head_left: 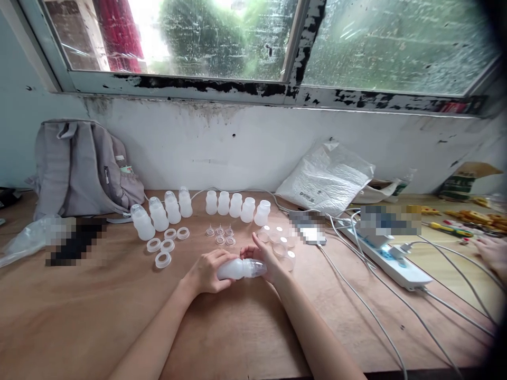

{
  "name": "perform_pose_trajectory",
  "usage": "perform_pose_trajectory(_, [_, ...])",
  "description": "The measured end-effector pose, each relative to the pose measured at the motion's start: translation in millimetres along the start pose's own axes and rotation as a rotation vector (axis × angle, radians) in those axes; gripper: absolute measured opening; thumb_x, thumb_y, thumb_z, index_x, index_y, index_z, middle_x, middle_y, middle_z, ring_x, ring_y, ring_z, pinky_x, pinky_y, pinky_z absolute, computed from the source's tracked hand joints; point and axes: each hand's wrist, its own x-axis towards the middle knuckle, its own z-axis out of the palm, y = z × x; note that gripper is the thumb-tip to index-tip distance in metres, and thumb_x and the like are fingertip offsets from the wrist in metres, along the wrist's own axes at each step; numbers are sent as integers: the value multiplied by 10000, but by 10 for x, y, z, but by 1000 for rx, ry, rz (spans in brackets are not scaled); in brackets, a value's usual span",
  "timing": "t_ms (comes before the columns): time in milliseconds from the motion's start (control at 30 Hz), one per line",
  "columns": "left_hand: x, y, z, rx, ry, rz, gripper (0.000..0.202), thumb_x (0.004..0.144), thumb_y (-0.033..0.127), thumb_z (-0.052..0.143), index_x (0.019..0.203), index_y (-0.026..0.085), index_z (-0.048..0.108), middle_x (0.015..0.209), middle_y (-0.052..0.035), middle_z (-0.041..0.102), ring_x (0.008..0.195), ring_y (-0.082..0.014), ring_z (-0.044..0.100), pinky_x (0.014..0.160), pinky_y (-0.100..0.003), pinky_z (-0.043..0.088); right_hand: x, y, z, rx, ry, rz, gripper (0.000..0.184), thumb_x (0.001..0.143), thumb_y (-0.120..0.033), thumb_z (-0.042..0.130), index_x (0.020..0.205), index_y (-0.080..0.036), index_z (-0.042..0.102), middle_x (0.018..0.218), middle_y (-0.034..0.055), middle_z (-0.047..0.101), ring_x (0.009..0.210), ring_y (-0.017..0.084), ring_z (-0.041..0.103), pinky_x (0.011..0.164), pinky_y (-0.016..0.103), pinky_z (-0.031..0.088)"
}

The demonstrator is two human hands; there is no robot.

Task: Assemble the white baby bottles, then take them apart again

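Note:
A frosted white baby bottle (233,269) with a clear cap lies on its side just above the table. My left hand (209,270) is closed around its body. At the other end my right hand (269,258) curls about the clear cap, palm against its tip and thumb raised. Beyond stand several open bottles (236,206) in a row. Several capped bottles (158,214) stand to their left. White collar rings (162,259) and clear nipples (219,240) lie in front of them. Clear caps (291,258) are grouped beside my right hand, partly hidden by it.
A grey backpack (83,163) and a plastic bag (29,240) lie left. At right are a power strip (396,266), trailing white cables (352,295) and a silvery packing bag (328,177). Another person's hand (491,256) shows at the far right, near yellow parts (475,217).

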Motion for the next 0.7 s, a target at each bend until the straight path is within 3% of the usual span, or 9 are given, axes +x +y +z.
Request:
perform_pose_trajectory(400, [-25,-78,31,29,-18,30,500,640,414,596,1091,217,504,905,-59,591,797,-197,577,713,-317,479,4,53,96,-102,-17,52,595,708,-693,349,629,-148,573,506,16,532,397,114,466,369,210,298])
perform_pose_trajectory(700, [-17,-117,99,57,-5,66,501,632,389,595,1085,191,509,904,-66,604,788,-198,583,703,-315,489,122,132,44,-82,-78,67,566,734,-656,366,539,-151,532,461,-16,460,379,83,387,376,204,245])
